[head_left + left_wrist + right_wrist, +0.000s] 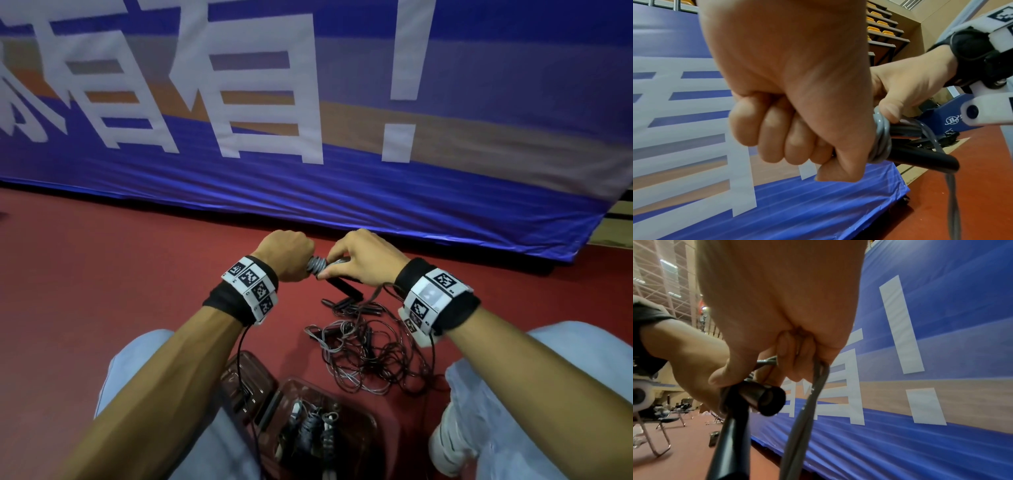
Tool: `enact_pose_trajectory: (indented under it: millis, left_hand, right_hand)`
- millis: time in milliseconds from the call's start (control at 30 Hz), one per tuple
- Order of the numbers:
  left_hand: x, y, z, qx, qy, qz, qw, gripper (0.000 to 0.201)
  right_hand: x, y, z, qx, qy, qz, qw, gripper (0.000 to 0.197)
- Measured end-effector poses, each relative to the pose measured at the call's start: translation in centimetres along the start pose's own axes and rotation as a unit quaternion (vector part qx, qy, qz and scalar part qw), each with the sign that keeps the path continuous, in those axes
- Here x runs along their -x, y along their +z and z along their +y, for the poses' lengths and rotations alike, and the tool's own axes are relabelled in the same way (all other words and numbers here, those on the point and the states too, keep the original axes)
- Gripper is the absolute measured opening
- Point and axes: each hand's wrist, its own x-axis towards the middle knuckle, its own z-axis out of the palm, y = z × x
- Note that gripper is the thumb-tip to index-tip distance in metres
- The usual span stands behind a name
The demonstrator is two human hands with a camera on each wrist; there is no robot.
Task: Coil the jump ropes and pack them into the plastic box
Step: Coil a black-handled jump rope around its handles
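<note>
Grey jump rope (pixel 317 264) gripped by both hands beside tangled ropes (pixel 370 356), plastic box (pixel 363 421) near knees

- I see a blue banner (pixel 342 192) with big white characters and a tan-orange stripe.
- The floor (pixel 102 257) is dull red.
- The rope (pixel 317 264) wound between my hands is grey; its handle (pixel 344 286) is black.
- Both wristbands (pixel 248 289) are black, carrying white blocks with black-and-white square codes.
- The plastic box (pixel 370 425) is clear, tinted reddish-brown.

Grey-corded jump rope (pixel 317 264) half-coiled around black handles; tangled ropes (pixel 373 356) beside plastic box (pixel 363 416).
</note>
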Motion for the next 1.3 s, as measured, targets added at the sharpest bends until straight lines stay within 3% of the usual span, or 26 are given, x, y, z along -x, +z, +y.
enact_pose_trajectory:
  millis: [167, 400, 633, 767, 867, 1033, 1167, 1300]
  left_hand:
    - [0.6, -0.9, 0.2, -0.045, 0.036, 0.026, 0.998, 0.032]
    - [1.0, -2.7, 2.0, -0.110, 0.091, 0.024, 0.989, 0.015]
    - [1.0, -3.4, 1.7, -0.133, 0.119, 0.053, 0.982, 0.018]
    - [1.4, -3.6, 1.0, -0.111, 0.132, 0.091, 0.981, 0.013]
    - [1.5, -3.2, 0.5, -0.083, 0.159, 0.141, 0.974, 0.026]
    - [1.6, -2.7, -0.1, -0.014, 0.184, 0.232, 0.955, 0.021]
    - [1.8, -2.2, -0.4, 0.037, 0.174, 0.276, 0.944, 0.028]
    - [1.9, -1.8, -0.6, 0.114, 0.143, 0.335, 0.924, 0.021]
  right_hand:
    - [0.1, -1.1, 0.0, -0.083, -0.004, -0.067, 0.994, 0.029]
    - [0.5, -1.3, 1.0, -0.063, 0.013, -0.149, 0.987, 0.059]
    - [0.7, -1.7, 0.7, -0.079, 0.015, -0.166, 0.983, 0.061]
    - [0.9, -2.4, 0.3, -0.108, 0.034, -0.176, 0.978, 0.065]
    - [1.1, -2.9, -0.1, -0.131, 0.042, -0.199, 0.970, 0.064]
    - [1.1, -3.1, -0.3, -0.188, 0.041, -0.217, 0.957, 0.085]
    - [1.4, -3.5, -0.4, -0.273, 0.038, -0.242, 0.930, 0.075]
    - [1.5, -3.3, -1.3, -0.337, 0.024, -0.233, 0.912, 0.071]
